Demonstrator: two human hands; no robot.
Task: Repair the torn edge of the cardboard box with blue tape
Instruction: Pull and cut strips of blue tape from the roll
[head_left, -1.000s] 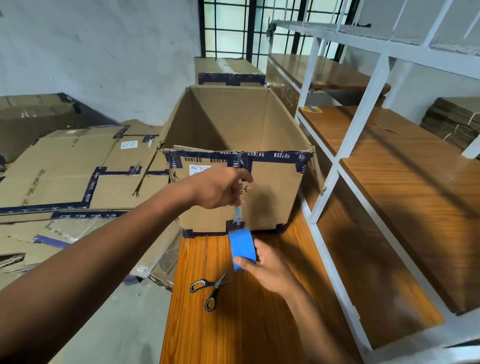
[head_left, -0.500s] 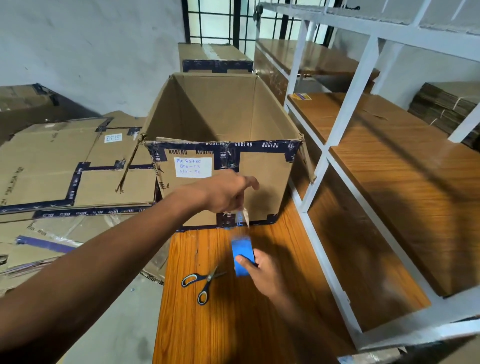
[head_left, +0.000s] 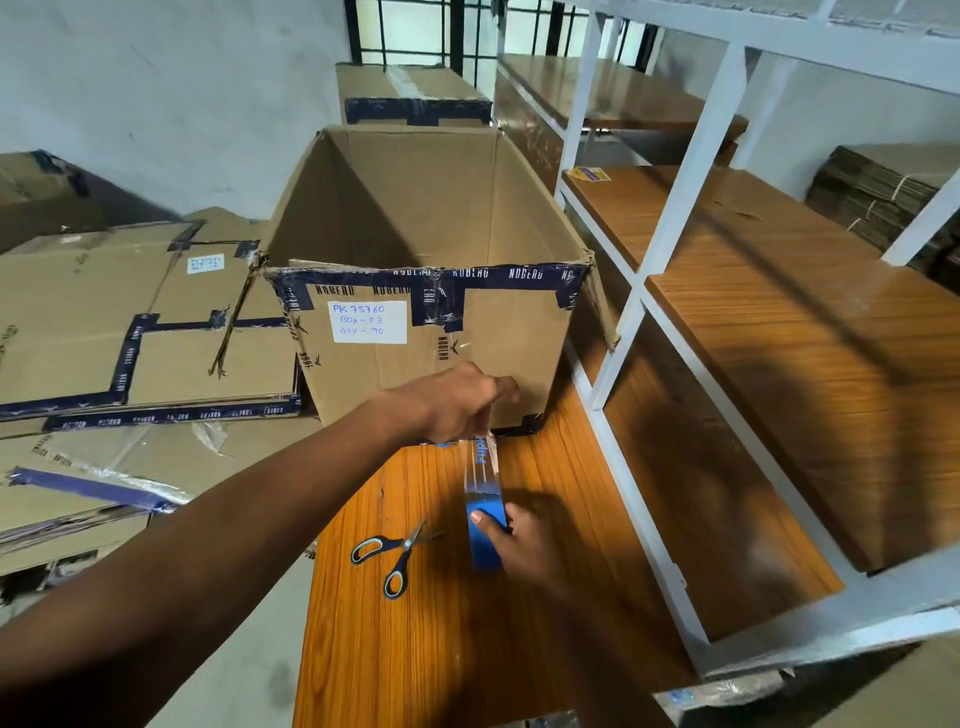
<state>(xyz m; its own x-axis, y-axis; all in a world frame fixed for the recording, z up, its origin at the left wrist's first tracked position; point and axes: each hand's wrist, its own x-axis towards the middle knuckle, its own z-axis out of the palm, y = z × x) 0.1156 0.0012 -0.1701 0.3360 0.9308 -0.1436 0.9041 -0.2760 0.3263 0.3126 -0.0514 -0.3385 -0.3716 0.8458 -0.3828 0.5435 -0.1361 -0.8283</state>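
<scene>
An open cardboard box (head_left: 498, 332) stands on the wooden table (head_left: 415, 634), its top rim bound with dark printed tape and a white label on the front. My right hand (head_left: 524, 545) grips a blue tape roll (head_left: 485, 530) upright on the table in front of the box. My left hand (head_left: 457, 400) pinches the free end of the tape strip (head_left: 483, 465), which stretches from the roll up to my fingers near the box's lower front edge. The box's top right corner (head_left: 587, 260) looks frayed.
Scissors (head_left: 397, 553) with blue-grey handles lie on the table left of the roll. Flattened cardboard sheets (head_left: 130, 322) are stacked to the left. A white metal rack with wooden shelves (head_left: 779, 338) runs along the right. Another taped box (head_left: 415, 93) sits behind.
The strip pulled off the roll has grown longer as my left hand stayed up near the box and my right hand drew the roll back toward me. The camera tilted down slightly.
</scene>
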